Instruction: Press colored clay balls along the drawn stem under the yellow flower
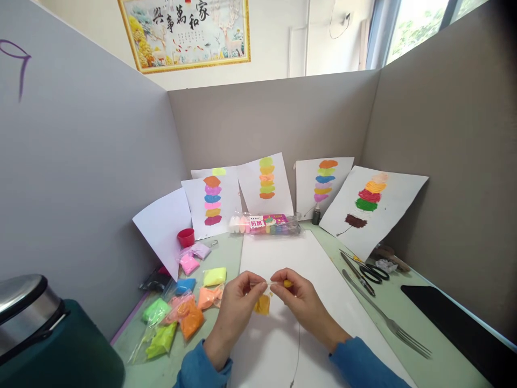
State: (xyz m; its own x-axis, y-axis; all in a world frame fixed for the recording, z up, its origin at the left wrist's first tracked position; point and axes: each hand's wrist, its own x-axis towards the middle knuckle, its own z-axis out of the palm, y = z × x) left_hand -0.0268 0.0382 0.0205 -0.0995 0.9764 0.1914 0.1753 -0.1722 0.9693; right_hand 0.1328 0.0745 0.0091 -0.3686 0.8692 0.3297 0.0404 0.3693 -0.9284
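Above the white paper point(278, 250), my left hand point(240, 296) pinches the clear plastic top of a small bag of yellow clay point(262, 305), which hangs below the fingertips. Close beside it, my right hand point(298, 293) is closed too, its thumb and fingertips at the same plastic edge. A small yellow clay lump point(287, 283) shows among the right fingers. The fingertips of both hands nearly meet. Beneath my right hand, a thin dark line or thread point(299, 345) runs down the paper; I cannot tell which it is.
Left lie several clay packets point(191, 321), a red cup point(186, 237) and a dark green kettle-like vessel point(84, 339). Right are scissors point(374, 273), a fork point(398, 328) and a black flat object point(440, 318). Behind stand painted sheets point(264, 205) and a clay pack point(266, 224), within grey partitions point(274, 118).
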